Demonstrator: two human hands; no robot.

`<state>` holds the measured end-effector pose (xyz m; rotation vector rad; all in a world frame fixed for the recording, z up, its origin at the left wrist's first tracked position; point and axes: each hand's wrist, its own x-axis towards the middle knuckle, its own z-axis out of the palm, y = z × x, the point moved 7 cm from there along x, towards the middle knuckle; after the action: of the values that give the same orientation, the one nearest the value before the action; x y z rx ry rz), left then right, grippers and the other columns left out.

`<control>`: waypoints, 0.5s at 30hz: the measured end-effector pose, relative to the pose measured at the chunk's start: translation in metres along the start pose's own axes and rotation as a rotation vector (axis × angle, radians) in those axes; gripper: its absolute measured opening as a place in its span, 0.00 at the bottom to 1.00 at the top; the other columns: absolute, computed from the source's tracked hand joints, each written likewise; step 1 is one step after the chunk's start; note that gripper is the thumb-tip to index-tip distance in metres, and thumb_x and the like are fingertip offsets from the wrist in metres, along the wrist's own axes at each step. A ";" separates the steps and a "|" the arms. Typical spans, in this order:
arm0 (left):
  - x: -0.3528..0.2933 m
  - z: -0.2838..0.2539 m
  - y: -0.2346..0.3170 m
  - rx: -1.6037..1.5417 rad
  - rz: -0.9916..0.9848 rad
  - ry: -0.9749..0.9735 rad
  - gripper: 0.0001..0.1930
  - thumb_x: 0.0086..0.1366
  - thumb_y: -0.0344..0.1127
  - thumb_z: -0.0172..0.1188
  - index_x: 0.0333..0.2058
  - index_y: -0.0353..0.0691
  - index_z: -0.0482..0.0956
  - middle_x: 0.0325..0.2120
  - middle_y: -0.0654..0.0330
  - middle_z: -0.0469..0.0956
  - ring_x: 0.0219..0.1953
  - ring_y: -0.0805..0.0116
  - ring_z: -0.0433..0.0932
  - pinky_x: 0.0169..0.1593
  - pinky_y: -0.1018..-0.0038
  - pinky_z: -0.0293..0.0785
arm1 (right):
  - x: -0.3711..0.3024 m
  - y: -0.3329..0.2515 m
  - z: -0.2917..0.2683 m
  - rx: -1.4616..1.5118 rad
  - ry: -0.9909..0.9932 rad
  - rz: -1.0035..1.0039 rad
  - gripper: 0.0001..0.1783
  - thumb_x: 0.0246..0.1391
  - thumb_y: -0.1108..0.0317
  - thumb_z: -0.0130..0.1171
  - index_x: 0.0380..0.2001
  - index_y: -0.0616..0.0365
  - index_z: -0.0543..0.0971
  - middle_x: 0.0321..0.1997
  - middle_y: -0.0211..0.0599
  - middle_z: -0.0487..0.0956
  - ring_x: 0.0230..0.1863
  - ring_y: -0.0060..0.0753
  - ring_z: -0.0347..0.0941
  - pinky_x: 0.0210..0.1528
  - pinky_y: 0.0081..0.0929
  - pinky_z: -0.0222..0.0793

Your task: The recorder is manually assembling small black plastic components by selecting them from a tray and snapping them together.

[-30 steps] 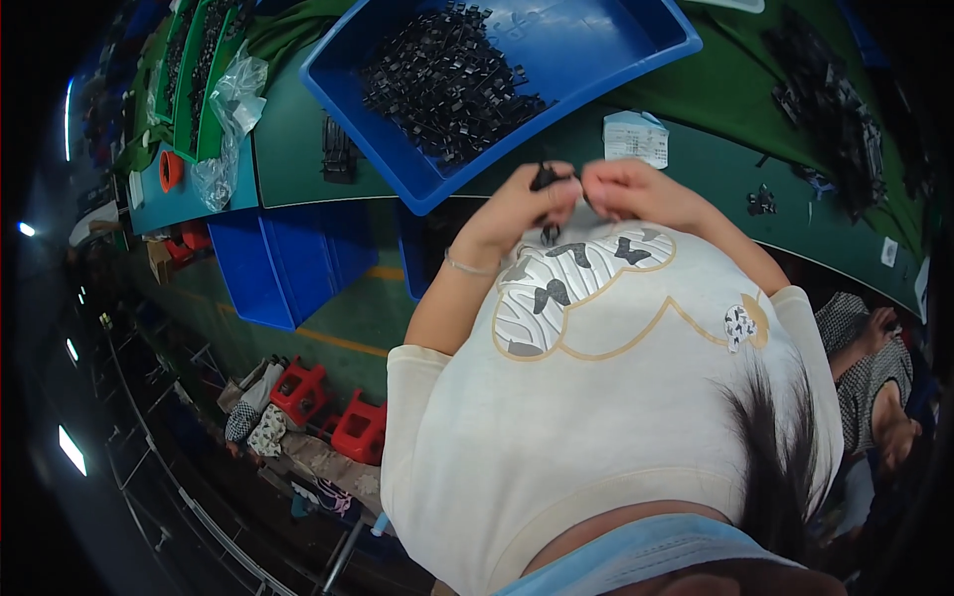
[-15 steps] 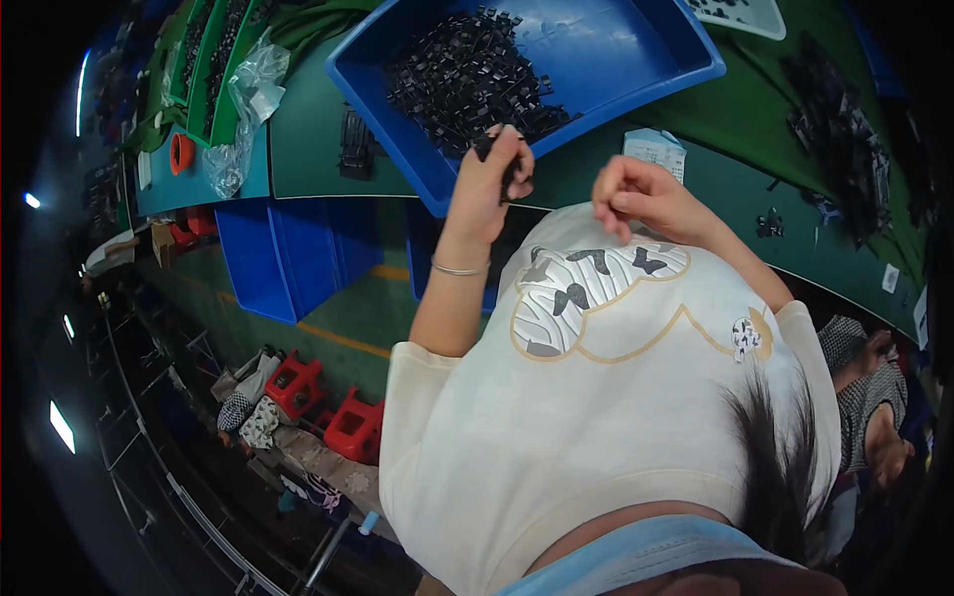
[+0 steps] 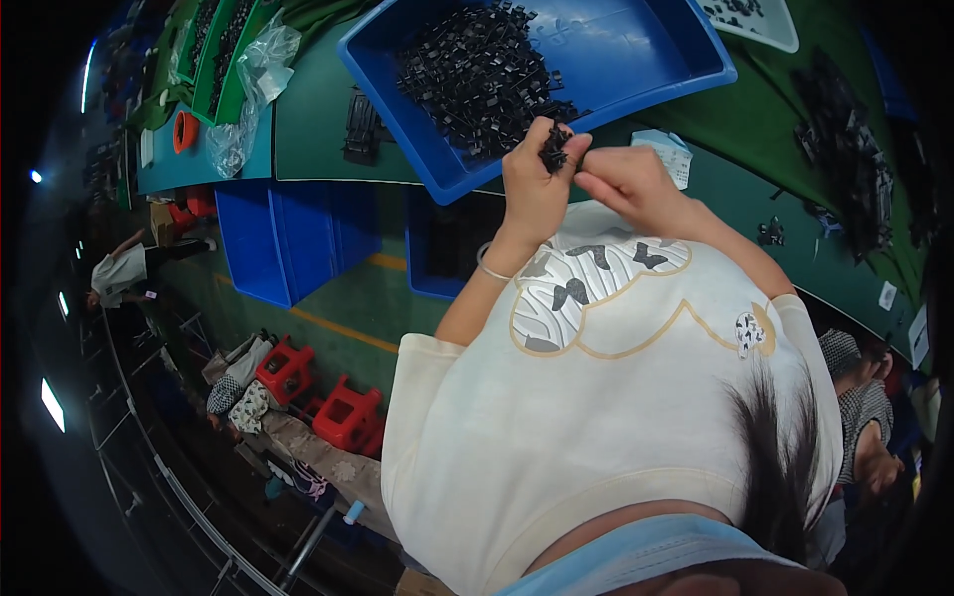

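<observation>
A cluster of small black plastic parts sits in my left hand, whose fingers and thumb are closed around it. Right beside it, my right hand has its fingers curled in a pinch against the left thumb and the parts; whatever it grips is hidden. Both hands are in front of my shirt, at the near edge of a blue plastic bin. A heap of similar small black plastic parts fills the bin's left side.
On the green table are longer black parts and a paper slip. Green trays stand far left, a white tray far right. Blue crates and red stools are below left.
My left hand has moved right, away from over the heap. My right hand has come left to meet it, its fingers now at the parts. A person has come into view at far left.
</observation>
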<state>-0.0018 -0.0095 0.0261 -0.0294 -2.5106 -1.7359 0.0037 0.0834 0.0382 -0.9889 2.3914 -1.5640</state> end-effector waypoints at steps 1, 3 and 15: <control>0.001 -0.004 0.007 0.092 0.117 0.118 0.08 0.49 0.33 0.52 0.19 0.36 0.65 0.12 0.60 0.66 0.14 0.77 0.61 0.18 0.81 0.58 | 0.002 0.000 -0.001 0.014 -0.006 -0.001 0.06 0.39 0.70 0.49 0.16 0.61 0.67 0.12 0.38 0.64 0.15 0.37 0.61 0.16 0.25 0.57; 0.011 -0.029 -0.025 0.005 -0.048 0.342 0.09 0.51 0.36 0.50 0.20 0.37 0.64 0.13 0.64 0.64 0.13 0.78 0.59 0.17 0.83 0.55 | -0.009 -0.034 0.004 0.351 -0.155 -0.361 0.08 0.39 0.71 0.49 0.14 0.61 0.65 0.11 0.36 0.62 0.14 0.35 0.60 0.16 0.24 0.56; 0.020 -0.016 -0.036 -0.608 -0.400 0.120 0.10 0.52 0.38 0.49 0.18 0.41 0.61 0.09 0.68 0.60 0.10 0.84 0.54 0.12 0.89 0.49 | 0.015 0.043 0.019 0.341 0.105 0.332 0.08 0.46 0.65 0.44 0.23 0.60 0.63 0.16 0.33 0.65 0.18 0.23 0.59 0.19 0.17 0.54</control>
<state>-0.0229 -0.0382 -0.0005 0.5480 -1.9046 -2.4992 -0.0191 0.0712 -0.0034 -0.4302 2.1070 -1.8368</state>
